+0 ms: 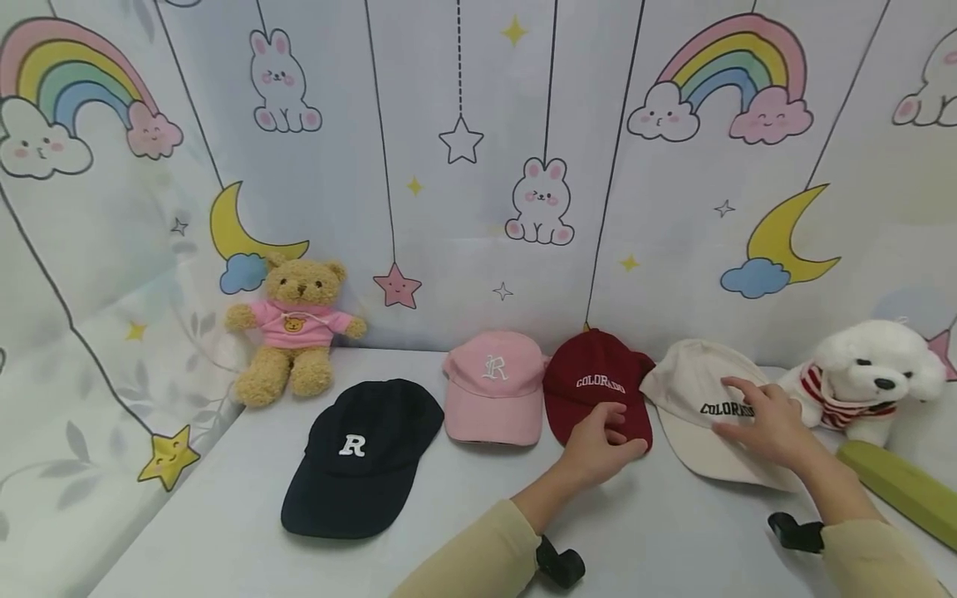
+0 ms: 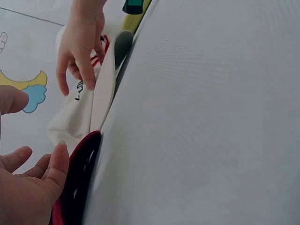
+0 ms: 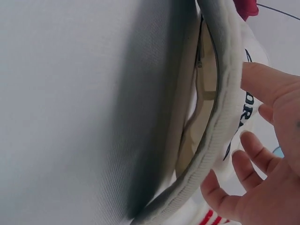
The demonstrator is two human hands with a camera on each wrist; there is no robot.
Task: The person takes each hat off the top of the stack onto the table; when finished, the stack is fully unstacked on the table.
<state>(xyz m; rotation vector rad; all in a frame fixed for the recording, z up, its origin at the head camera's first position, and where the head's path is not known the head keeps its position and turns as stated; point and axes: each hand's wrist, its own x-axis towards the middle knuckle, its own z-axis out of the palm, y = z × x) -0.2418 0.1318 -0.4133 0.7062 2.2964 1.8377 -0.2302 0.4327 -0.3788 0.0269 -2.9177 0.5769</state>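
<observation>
A cream baseball cap point(image 1: 695, 374) with dark COLORADO lettering lies at the right of a row of caps. Over its front hovers my right hand point(image 1: 777, 428), thumb and fingers spread apart; in the right wrist view the fingers point(image 3: 253, 164) are close to the crown, and whether they touch it I cannot tell. Just left of it is a dark red cap point(image 1: 598, 365), also lettered COLORADO. My left hand point(image 1: 594, 448) is before its brim, fingers loosely bent and nothing held. The left wrist view shows that hand point(image 2: 33, 183) beside the red cap's edge.
A pink cap point(image 1: 493, 399) and a black cap point(image 1: 359, 465) lie to the left. A teddy bear point(image 1: 299, 332) sits at the back left, a white plush dog point(image 1: 867, 374) at the right. A green bar-like object point(image 1: 905, 490) runs along the right edge.
</observation>
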